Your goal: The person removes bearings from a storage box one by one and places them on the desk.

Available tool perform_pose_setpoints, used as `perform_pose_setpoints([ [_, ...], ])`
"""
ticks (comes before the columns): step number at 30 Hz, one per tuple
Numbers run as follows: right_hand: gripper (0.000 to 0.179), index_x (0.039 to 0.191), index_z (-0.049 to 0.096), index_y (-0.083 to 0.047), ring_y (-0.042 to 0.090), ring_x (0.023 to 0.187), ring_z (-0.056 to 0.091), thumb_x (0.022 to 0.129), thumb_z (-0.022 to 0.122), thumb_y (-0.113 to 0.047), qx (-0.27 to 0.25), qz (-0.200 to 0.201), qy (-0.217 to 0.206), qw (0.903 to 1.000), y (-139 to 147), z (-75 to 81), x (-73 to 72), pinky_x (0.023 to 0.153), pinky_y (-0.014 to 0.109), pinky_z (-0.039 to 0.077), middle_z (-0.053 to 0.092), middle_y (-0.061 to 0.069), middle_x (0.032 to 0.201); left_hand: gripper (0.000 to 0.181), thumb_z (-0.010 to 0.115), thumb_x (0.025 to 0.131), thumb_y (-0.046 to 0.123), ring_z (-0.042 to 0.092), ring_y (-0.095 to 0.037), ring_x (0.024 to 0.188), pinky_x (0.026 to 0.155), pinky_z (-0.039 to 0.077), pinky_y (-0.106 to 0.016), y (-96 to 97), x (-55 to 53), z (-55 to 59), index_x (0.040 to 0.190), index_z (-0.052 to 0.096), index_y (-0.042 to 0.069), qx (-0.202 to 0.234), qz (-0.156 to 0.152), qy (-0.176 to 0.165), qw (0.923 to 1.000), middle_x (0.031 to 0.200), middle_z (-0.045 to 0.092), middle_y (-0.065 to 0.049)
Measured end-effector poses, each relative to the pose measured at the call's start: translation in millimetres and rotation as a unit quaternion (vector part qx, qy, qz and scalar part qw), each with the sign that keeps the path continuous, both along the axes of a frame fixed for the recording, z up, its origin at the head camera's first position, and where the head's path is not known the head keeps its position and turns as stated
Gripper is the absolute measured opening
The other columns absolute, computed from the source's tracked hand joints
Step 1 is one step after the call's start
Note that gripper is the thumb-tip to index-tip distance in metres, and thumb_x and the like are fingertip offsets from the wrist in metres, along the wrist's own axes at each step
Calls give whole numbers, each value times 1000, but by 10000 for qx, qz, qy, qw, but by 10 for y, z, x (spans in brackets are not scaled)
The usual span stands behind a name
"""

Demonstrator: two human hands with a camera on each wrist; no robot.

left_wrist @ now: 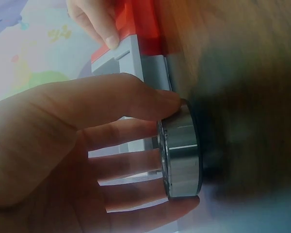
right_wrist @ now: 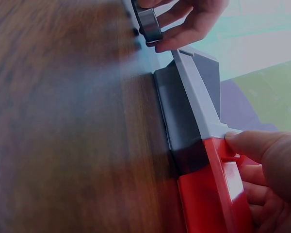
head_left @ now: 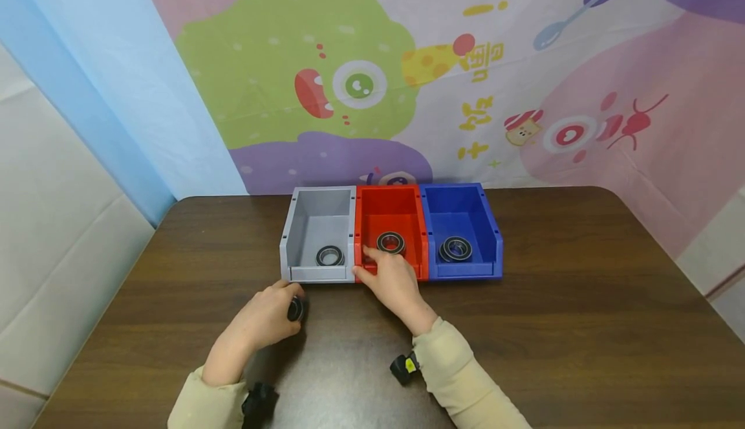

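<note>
My left hand (head_left: 264, 318) pinches a ball bearing (left_wrist: 183, 153) between thumb and fingers, held on edge just above the table, in front of the grey bin (head_left: 320, 275). My right hand (head_left: 396, 285) grips the front left corner of the red bin (head_left: 391, 199), beside the grey bin. In the right wrist view its thumb presses the front rim where the two bins meet, with the fingers behind it, partly hidden. One bearing (head_left: 330, 256) lies in the grey bin and another bearing (head_left: 390, 243) in the red one.
A blue bin (head_left: 462, 204) stands against the red bin's right side, with a bearing (head_left: 456, 248) inside, perhaps stacked on another. All three bins sit near the back edge of the brown table (head_left: 570, 299). Behind hangs a printed cloth (head_left: 465, 125).
</note>
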State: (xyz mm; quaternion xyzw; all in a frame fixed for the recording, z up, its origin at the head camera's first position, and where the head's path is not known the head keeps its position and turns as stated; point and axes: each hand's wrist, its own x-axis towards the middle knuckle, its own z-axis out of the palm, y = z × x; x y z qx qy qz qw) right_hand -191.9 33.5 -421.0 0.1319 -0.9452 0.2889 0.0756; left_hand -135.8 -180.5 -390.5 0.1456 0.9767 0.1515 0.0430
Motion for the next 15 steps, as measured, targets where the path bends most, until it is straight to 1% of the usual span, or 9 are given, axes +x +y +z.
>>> perform_pose_setpoints([
  [5,46,117,62,-13,20,70,62,80,65,-40,39,46,55,10000,10,14,4,51,24,41,68,4,102,36,73,61,7,56,-21,71,64,46,-35,8,-1,9,94,60,5,-74,-18,-99,9999,90,56,-7],
  [9,46,117,62,-12,22,75,64,80,65,-39,17,48,64,10000,11,24,5,52,25,42,67,4,105,35,74,60,5,56,-22,71,64,46,-36,22,-5,-2,92,60,3,-137,-62,-85,9999,91,56,-9],
  [15,46,118,62,-12,20,68,62,80,65,-39,9,40,19,10000,10,21,3,48,22,38,67,5,105,35,74,60,5,55,-23,72,65,45,-36,29,-7,-12,92,59,3,-175,-58,-93,9998,90,55,-9],
])
